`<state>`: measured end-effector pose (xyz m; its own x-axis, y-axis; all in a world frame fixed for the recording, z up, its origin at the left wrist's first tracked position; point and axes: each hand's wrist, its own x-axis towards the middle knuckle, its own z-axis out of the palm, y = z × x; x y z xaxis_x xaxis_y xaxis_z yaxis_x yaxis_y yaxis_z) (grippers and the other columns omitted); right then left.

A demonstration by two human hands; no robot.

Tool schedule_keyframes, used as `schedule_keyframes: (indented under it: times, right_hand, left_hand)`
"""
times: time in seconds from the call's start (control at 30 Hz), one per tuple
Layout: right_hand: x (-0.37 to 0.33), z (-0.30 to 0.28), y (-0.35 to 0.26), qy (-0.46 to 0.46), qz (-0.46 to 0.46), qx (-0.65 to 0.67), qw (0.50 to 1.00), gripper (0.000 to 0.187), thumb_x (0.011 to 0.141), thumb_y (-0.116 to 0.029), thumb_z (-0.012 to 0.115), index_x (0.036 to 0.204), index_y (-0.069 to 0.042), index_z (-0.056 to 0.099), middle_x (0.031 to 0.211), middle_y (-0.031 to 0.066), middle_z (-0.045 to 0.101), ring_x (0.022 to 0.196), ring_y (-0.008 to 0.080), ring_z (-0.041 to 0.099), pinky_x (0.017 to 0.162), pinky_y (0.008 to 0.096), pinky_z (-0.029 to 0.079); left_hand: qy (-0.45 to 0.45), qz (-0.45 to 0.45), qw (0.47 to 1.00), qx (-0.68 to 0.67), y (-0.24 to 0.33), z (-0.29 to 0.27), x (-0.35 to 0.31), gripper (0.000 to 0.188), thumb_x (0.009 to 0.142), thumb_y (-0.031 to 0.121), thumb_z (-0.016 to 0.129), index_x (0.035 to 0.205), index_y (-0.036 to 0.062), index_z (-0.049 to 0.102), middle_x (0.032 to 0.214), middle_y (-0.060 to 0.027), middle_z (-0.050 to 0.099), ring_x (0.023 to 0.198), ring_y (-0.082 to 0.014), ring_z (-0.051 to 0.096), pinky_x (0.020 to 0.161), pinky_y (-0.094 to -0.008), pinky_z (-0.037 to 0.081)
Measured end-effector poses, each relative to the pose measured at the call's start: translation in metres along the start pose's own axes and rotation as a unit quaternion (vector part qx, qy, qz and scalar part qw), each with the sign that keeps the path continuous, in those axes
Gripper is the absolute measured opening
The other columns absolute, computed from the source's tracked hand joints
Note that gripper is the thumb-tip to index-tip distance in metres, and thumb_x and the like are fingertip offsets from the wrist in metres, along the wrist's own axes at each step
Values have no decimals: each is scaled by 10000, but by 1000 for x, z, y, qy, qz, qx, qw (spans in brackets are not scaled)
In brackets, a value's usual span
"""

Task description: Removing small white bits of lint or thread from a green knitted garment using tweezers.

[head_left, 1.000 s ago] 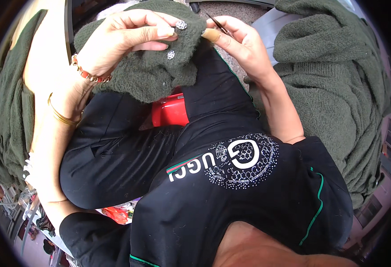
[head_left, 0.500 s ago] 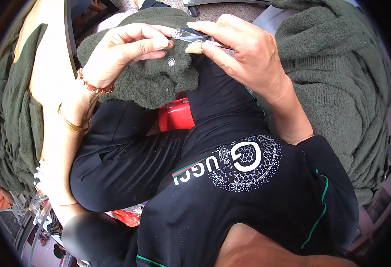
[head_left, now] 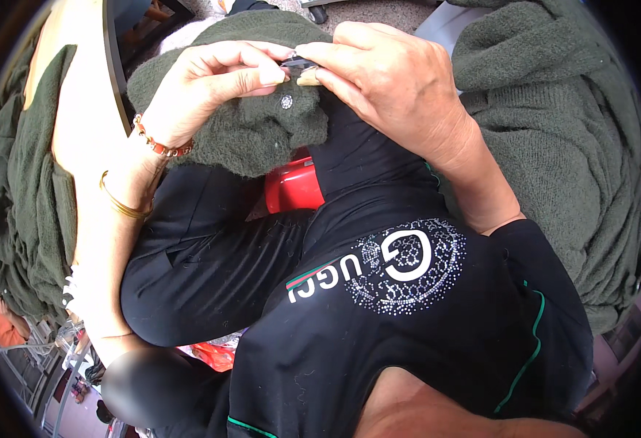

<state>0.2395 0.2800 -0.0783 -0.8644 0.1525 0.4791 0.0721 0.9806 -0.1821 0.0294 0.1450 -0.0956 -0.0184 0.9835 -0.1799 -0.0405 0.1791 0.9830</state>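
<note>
A dark green fuzzy knit garment [head_left: 240, 142] lies over my knees. My left hand [head_left: 222, 73] is closed, its thumb and fingertips pinching the edge of the knit. My right hand [head_left: 393, 84] is closed on small thread snips [head_left: 302, 63], whose dark blades show between its fingertips and point at the pinched spot. The handle is hidden behind the hand. The tips of both hands almost meet. Just below them a round sparkly button [head_left: 286, 102] sits on the knit. Another shiny bit at the blade tips is mostly covered by my fingers.
A large heap of the same green knitwear [head_left: 547, 168] rises on my right. More green knit [head_left: 32, 182] hangs over a pale tabletop [head_left: 87, 95] on my left. Between my legs shows a red seat [head_left: 295, 188]. A caster wheel [head_left: 319, 13] stands on the speckled floor ahead.
My right hand has moved left and brought the snips up to the left fingertips. The sparkly button that showed at the blades is now mostly covered. My left hand has barely shifted.
</note>
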Motion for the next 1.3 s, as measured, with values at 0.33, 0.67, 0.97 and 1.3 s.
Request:
schedule_keyframes:
  times: [0.33, 0.67, 0.97, 1.3]
  right_hand:
    - [-3, -22, 19, -96, 71, 54, 991, 261, 880, -102, 671, 1120, 1, 676, 953, 140, 703, 802, 198, 685, 703, 283, 524]
    - [-49, 58, 69, -66, 299, 528, 792, 296, 907, -93, 682, 1156, 64, 648, 873, 9, 696, 730, 36, 558, 632, 203, 451]
    - [-49, 71, 67, -111, 294, 517, 797, 234, 898, -121, 702, 1080, 25, 705, 817, -24, 667, 687, 18, 511, 597, 191, 410]
    - [-58, 74, 72, -19, 148, 586, 796, 220, 920, -85, 662, 1096, 43, 692, 845, -33, 668, 701, 12, 511, 611, 170, 401]
  left_hand:
    - [-90, -78, 975, 187, -9, -3, -6, 58, 835, 53, 732, 878, 14, 734, 1099, -99, 659, 953, -136, 638, 870, -273, 507]
    - [-195, -189, 890, 365, -19, -6, 4, 101, 779, 40, 774, 827, -5, 697, 830, -55, 618, 762, -155, 621, 675, -288, 500]
    - [-14, -80, 933, 349, -5, 6, -4, 221, 820, 161, 766, 990, 37, 697, 869, -67, 643, 784, -143, 667, 699, -284, 544]
    - [2, 87, 840, 536, -55, 28, 25, 237, 827, 148, 720, 1045, 58, 693, 1041, -98, 624, 954, -286, 638, 850, -356, 524]
